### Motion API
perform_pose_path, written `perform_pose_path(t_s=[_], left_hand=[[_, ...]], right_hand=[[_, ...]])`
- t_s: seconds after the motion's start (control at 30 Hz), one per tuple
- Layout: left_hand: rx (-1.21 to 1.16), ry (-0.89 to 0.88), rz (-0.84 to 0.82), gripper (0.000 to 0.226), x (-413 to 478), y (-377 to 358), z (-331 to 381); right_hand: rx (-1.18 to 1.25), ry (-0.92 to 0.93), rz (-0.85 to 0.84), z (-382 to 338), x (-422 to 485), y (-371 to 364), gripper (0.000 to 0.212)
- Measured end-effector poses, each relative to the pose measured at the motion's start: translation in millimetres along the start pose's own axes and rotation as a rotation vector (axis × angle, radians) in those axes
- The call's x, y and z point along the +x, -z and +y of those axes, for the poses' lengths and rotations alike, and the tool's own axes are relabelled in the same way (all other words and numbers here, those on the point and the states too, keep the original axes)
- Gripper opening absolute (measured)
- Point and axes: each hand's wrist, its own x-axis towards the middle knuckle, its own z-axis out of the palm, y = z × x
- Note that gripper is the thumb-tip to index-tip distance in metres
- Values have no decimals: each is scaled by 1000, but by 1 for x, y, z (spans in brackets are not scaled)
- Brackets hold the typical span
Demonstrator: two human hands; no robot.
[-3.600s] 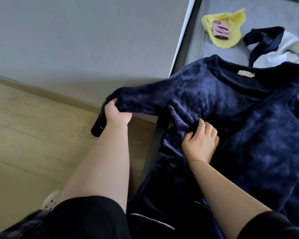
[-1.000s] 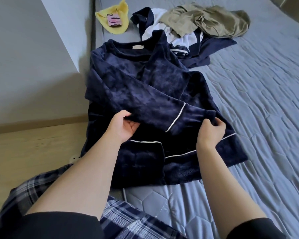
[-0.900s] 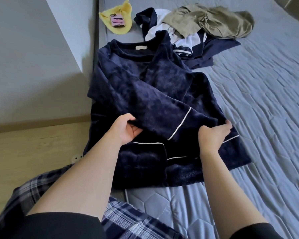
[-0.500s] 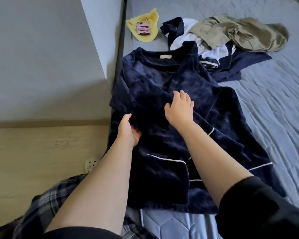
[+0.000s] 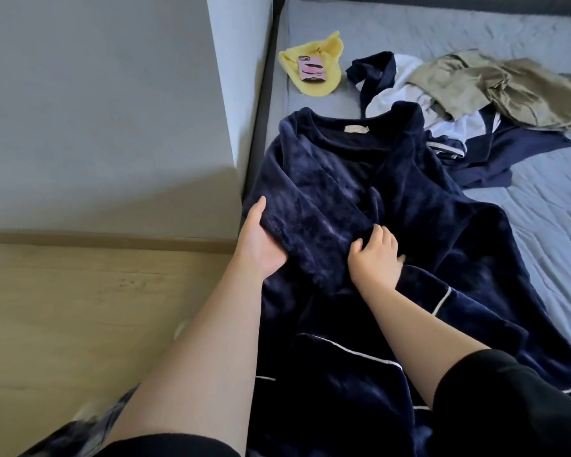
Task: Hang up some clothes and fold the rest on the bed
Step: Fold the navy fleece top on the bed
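Navy fleece pyjama top (image 5: 360, 192) lies mid-frame on the bed (image 5: 541, 209). Left hand (image 5: 261, 245) cups its folded sleeve, fingers hidden underneath, grip unclear; right hand (image 5: 373, 255) bunches fleece in curled fingers. Best to lay the sleeve flat, smoothing wrinkles outward.

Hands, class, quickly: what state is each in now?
Left hand: grips the navy fleece top by its folded edge.
Right hand: fingers curled, gripping the same top.

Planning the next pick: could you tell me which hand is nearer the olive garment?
Right. The right hand rests on the navy top, below-left of the olive garment; the left hand holds the top's edge farther left.
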Motion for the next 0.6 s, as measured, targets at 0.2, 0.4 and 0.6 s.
perform_pose_path(t_s=[0.2,0.4,0.6], left_hand=[[399,-373,435,42,7,4,24],[1187,-197,584,60,1,47,-7],[659,-206,688,22,6,22,16]], right_hand=[[25,-3,-4,1,1,-2,56],[122,-30,39,2,1,3,45],[186,-104,-1,-8,30,37,34]])
